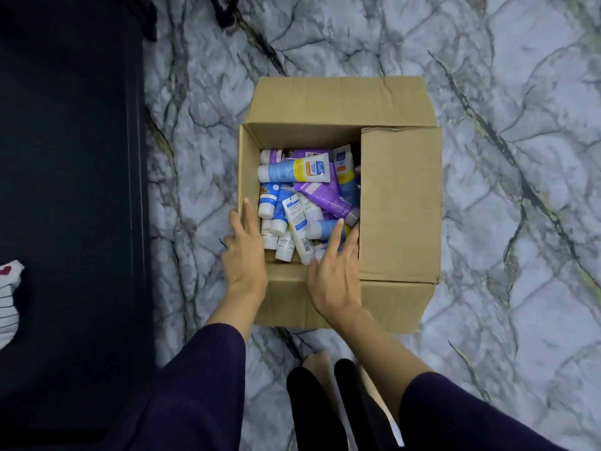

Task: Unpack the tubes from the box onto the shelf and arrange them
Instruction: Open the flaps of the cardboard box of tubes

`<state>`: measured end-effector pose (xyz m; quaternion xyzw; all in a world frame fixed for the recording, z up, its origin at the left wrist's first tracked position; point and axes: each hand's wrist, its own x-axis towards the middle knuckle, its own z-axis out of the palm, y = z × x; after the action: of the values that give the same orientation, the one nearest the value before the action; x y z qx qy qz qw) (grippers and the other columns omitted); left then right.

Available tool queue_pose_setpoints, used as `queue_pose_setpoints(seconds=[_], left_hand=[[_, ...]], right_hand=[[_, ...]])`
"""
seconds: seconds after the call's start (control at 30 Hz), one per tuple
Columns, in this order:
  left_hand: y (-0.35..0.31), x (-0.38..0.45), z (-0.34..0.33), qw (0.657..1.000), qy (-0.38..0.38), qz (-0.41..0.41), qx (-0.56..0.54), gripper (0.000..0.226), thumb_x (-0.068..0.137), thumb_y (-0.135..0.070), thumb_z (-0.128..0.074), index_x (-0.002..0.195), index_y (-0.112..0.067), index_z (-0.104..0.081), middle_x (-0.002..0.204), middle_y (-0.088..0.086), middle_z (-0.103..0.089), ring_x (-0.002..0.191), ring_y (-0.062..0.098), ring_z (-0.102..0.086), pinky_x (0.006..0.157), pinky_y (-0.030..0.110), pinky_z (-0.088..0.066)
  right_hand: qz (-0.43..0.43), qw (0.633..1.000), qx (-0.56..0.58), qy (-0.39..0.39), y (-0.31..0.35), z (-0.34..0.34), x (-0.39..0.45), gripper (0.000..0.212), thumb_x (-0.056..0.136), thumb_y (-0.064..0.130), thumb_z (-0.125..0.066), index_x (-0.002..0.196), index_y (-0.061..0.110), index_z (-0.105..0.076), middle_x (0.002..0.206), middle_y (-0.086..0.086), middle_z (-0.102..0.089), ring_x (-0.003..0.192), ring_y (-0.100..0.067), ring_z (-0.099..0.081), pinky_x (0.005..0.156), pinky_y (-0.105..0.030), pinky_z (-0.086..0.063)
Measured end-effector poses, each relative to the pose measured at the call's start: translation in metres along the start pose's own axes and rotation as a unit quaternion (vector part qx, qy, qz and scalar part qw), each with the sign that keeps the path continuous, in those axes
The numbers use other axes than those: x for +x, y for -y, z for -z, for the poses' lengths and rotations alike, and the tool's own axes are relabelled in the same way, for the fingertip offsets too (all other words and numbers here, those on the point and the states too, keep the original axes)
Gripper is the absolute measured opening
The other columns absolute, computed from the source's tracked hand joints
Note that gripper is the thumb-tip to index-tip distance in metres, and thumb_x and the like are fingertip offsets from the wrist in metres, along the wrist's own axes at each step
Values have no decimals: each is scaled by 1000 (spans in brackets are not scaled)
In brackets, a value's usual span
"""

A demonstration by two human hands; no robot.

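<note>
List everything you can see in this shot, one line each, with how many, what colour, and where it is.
cardboard box: one, brown, on the floor at centre, flaps open
tubes: a jumbled pile, too overlapped to count, white, blue and purple, inside the box
floor: one, grey-white marble pattern with dark veins, under the box
dark furniture: one, black, along the left edge; what it is I cannot tell
striped cloth: one, white with thin dark lines and a red mark, far left on the dark furniture
left hand: one, open, on the box's left wall
right hand: one, open, fingers over the tubes at the box's near edge
sleeves: two, dark purple, at bottom
</note>
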<state>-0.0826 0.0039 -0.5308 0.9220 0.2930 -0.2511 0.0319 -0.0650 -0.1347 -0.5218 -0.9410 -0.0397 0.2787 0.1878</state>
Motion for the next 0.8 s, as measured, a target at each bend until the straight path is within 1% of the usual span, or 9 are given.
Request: queue_pose_setpoints(seconds=[0.1,0.23,0.33,0.5,0.53,0.6,0.67,0.7,0.8], left_hand=[[-1,-4,1,1000,18,10,8,108,79,17,-56,148,-14,21,151,20,-6,104,32,-50,75,37,-52],[-1,-9,2,999,38,19,12,112,79,15,-60,147,-16,23,152,20,-6,109,31,-49,74,34,-52],[-3,-8,1,999,36,29,11,112,79,14,-61,147,-16,23,151,20,-7,111,32,-48,74,36,-53],[-7,-6,-3,999,-1,43,-3,112,79,11,-62,147,-17,23,147,21,-14,108,34,-49,72,39,-53],[-7,-5,-5,999,-16,45,-7,111,80,10,-62,147,-17,23,146,21,-17,106,34,-50,71,40,-54],[-8,-3,-9,998,-44,42,-18,108,82,9,-61,148,-16,20,144,22,-24,101,34,-53,67,41,-54],[-8,-1,-11,997,-65,34,-28,104,83,9,-60,149,-14,17,140,22,-31,97,34,-54,62,41,-51],[-8,1,-11,997,-71,30,-29,101,83,9,-58,149,-13,16,137,21,-34,95,34,-55,62,40,-50],[-9,12,-6,995,-82,32,-49,91,87,8,-52,150,-11,10,137,20,-39,93,35,-60,66,42,-50]], right_hand=[[-4,994,-7,-110,8,2,-11,85,74,12,-64,146,2,-21,149,-33,-20,135,-44,-29,107,-49,-34],[-32,988,5,-151,-13,26,-6,79,84,15,-57,150,11,-14,155,-22,-14,143,-35,-16,115,-51,-23],[-75,980,-63,-174,-40,46,8,77,82,15,-59,149,11,-21,156,-21,-12,145,-34,-14,113,-52,-19],[-148,974,-72,-157,-83,64,32,78,86,14,-55,151,15,-12,159,-15,-2,147,-29,-2,114,-55,-8],[-160,974,-54,-153,-89,65,36,80,86,12,-54,152,16,-9,159,-13,-3,147,-28,-3,113,-55,-11],[-151,977,12,-148,-98,67,42,83,85,4,-52,152,16,-6,158,-11,-12,144,-29,-19,110,-49,-29],[-146,977,72,-135,-103,70,45,83,85,-4,-46,152,23,-6,152,-9,-31,124,-31,-47,84,-38,-44],[-161,975,84,-126,-105,71,47,84,85,-6,-44,151,28,-6,144,-10,-42,108,-33,-55,72,-34,-41],[-202,968,72,-130,-108,70,54,81,87,-3,-41,149,37,-7,107,-17,-63,77,-32,-57,61,-33,-34]])
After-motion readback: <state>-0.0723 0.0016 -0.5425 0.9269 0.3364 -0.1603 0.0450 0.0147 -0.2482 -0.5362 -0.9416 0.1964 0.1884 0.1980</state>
